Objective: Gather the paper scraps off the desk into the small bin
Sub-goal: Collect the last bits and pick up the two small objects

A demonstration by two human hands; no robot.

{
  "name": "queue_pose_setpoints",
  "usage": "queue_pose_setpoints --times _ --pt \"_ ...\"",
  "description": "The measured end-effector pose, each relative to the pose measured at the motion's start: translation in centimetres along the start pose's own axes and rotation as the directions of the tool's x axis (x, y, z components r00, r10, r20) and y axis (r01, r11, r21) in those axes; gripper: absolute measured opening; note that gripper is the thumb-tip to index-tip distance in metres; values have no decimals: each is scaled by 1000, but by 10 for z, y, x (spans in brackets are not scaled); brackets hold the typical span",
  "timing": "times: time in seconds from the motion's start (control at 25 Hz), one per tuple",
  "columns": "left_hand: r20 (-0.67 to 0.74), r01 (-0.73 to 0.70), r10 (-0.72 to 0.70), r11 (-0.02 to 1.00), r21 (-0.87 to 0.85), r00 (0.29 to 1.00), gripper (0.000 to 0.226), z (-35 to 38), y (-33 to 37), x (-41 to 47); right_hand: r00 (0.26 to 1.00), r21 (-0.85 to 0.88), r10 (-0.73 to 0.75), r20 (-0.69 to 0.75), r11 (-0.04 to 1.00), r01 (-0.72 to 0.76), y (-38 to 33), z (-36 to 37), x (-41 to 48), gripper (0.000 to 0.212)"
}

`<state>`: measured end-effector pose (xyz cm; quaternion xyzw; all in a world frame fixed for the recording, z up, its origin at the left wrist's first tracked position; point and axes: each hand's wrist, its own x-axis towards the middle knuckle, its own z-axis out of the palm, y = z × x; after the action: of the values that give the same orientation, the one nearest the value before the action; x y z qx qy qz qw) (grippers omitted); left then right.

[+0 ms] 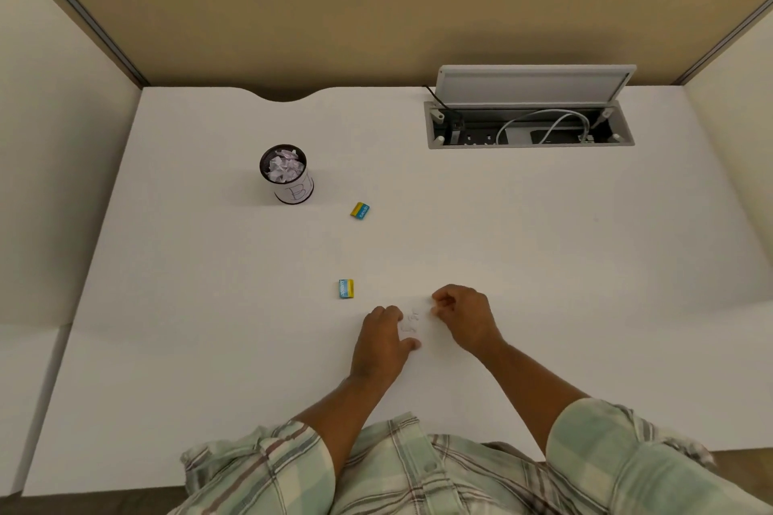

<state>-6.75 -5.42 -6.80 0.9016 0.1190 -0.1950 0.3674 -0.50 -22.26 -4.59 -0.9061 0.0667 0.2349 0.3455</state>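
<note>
Bridging left hand (pixel 382 341) and right hand (pixel 464 316), paper scraps (pixel 412 320) meet each grip.

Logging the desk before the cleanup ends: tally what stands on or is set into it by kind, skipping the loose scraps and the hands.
small bin: 1
blue-and-yellow blocks: 2, one farther, one nearer
open cable hatch: 1
Total: 4
</note>
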Motion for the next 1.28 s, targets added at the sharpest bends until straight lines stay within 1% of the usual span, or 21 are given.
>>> queue_pose_setpoints --times 0.12,0.2,0.32,0.44,0.6,0.72,0.84,0.92,1.0,1.04,1.12,1.2,1.28 --pt "-12 -3 2 1000 -16 1000 49 3 0 1 981 -143 -78 175 984 104 -6 6 7 35" --pt "-16 4 -4 1000 -17 1000 50 4 0 3 963 -217 -134 236 958 186 -7 13 9 36" --pt "-51 0 1 1000 22 999 46 6 2 5 958 -273 -195 208 929 249 -5 21 7 26" --pt "-86 -13 16 999 35 996 38 9 5 8 955 -306 -233 182 910 280 -2 27 5 19" --pt "-106 -12 21 996 85 994 27 11 8 13 953 -343 -239 188 893 292 -3 29 4 19" --pt "-100 -9 24 989 147 995 25 11 9 16 956 -358 -227 187 890 281 -4 30 6 18" --pt "-78 -38 55 978 203 995 22 12 9 14 950 -351 -222 219 891 289 -4 31 6 14" --pt "-44 -65 75 978 198 996 17 8 9 14 954 -290 -218 206 918 272 -1 28 5 12" --pt "-27 -58 62 989 134 998 18 0 7 13 977 -166 -160 138 969 182 2 23 3 12" --pt "-34 -23 25 998 65 999 19 -6 4 12 988 -91 -109 111 989 120 4 19 2 12" --pt "-53 58 -65 990 -127 997 19 -20 -4 11 996 50 -8 89 999 4 7 13 0 13" --pt "-39 113 -128 954 -279 991 16 -35 -12 6 994 186 69 87 979 -84 9 9 -4 13" --pt "-11 174 -196 893 -416 980 12 -50 -21 3 987 343 122 102 927 -150 6 7 -6 13"
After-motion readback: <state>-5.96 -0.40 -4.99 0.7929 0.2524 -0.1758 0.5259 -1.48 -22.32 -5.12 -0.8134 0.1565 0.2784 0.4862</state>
